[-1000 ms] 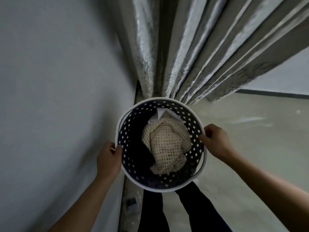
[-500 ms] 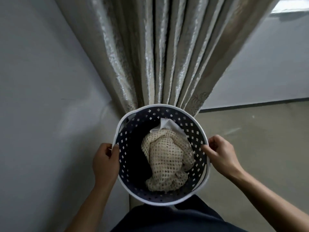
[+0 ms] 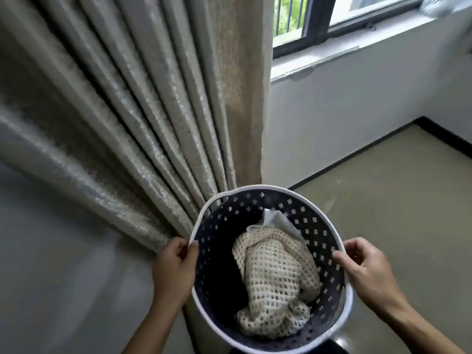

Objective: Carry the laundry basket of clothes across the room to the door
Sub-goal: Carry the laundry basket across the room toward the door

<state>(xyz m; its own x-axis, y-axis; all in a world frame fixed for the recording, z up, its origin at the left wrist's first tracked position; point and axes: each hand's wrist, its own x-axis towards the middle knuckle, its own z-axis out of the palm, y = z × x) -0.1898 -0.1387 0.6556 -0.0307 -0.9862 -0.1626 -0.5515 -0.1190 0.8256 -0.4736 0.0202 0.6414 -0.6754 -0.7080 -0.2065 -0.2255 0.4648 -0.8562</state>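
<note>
A round dark-blue laundry basket point(image 3: 316, 226) with a white rim and diamond-shaped holes is held up in front of me, low in the view. Inside it lies a cream open-knit garment point(image 3: 275, 279) over a white cloth point(image 3: 274, 219) and something dark. My left hand point(image 3: 173, 269) grips the basket's left rim, thumb inside the wall. My right hand point(image 3: 367, 269) grips the right rim the same way. No door is in view.
A long beige pleated curtain point(image 3: 143, 103) hangs close in front and to the left, touching the basket's far-left side. A grey wall point(image 3: 51, 264) is on the left. A window point(image 3: 319, 24) with a sill sits upper right above a white wall. Tan floor point(image 3: 383, 190) stretches right.
The view has swung up and to the right: the window and more floor have come into sight. The basket has shifted right and lower in view, with both hands still on its rim.
</note>
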